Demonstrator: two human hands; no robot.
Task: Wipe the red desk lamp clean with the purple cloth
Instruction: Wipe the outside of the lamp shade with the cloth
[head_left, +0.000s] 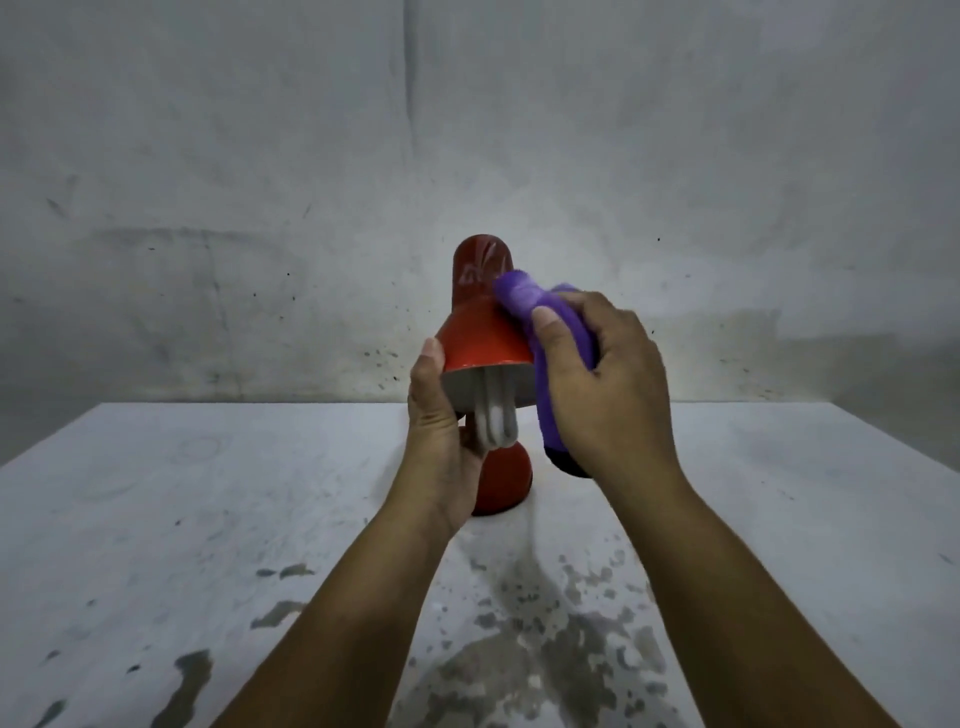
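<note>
Stained white table, grey wall — left hand grips red lamp, right hand clutches purple cloth.

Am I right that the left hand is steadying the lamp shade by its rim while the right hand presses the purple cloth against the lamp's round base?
Not quite. The right hand presses the purple cloth against the upper right side of the red shade, not the round base, which stands untouched on the table. The head view shows this. The left hand does steady the shade by its rim.
</note>
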